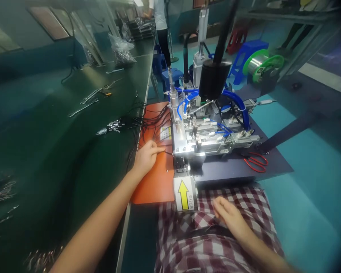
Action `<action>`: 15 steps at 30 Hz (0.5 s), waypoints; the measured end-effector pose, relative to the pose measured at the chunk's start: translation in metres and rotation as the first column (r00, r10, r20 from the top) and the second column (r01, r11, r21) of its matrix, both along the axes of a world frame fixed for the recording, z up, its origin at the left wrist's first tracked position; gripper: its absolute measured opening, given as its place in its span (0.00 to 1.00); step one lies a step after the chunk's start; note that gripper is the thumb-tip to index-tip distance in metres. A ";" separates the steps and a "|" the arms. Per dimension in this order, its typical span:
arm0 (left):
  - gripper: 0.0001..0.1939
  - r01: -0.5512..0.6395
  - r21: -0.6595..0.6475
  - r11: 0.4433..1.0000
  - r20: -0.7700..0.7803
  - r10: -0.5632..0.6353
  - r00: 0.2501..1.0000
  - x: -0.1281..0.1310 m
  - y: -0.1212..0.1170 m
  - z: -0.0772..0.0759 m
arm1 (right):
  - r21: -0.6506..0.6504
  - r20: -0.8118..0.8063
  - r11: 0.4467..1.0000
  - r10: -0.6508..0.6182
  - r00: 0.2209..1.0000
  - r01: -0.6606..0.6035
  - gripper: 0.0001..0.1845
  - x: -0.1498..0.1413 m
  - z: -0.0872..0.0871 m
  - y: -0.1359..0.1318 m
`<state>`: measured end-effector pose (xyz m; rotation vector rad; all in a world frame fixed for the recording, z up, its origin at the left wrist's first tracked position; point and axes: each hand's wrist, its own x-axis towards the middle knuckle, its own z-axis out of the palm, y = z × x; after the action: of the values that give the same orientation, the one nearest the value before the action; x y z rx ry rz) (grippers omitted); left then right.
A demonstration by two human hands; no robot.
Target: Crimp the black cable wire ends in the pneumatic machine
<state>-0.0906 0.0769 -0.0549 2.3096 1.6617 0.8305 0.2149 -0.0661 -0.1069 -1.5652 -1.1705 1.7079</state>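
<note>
My left hand (146,156) rests on an orange mat (156,182) and pinches a thin black wire (168,152) that runs to the left side of a small metal machine (207,132). More black wires (150,121) lie bunched on the mat behind it. My right hand (230,218) lies loosely curled on my checked lap, holding nothing. A yellow arrow label (184,194) sits on the machine's near end.
Blue air hoses (238,102) loop over the machine. Red-handled scissors (255,162) lie on the dark base at the right. The green bench (59,144) holds metal parts and tools. A green wire spool (261,64), blue stools and a standing person (160,22) are behind.
</note>
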 end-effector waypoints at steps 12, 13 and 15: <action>0.19 -0.210 0.094 0.973 0.189 0.190 0.963 -0.037 -0.033 0.050 | -0.053 0.032 0.982 0.181 0.983 -0.179 0.26 0.020 -0.013 -0.015; 0.19 -0.259 0.117 0.959 0.185 0.235 0.954 -0.042 -0.049 0.055 | -0.065 0.037 0.982 0.179 0.983 -0.176 0.25 0.025 -0.014 -0.014; 0.17 -0.305 0.147 0.941 0.150 0.284 0.947 -0.047 -0.099 0.057 | -0.082 0.063 0.983 0.169 0.984 -0.163 0.24 0.037 -0.018 -0.017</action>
<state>-0.1376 -0.0218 0.0024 2.0821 1.9789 1.1940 0.2521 -0.0827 -0.1252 -1.6239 -1.3172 1.8375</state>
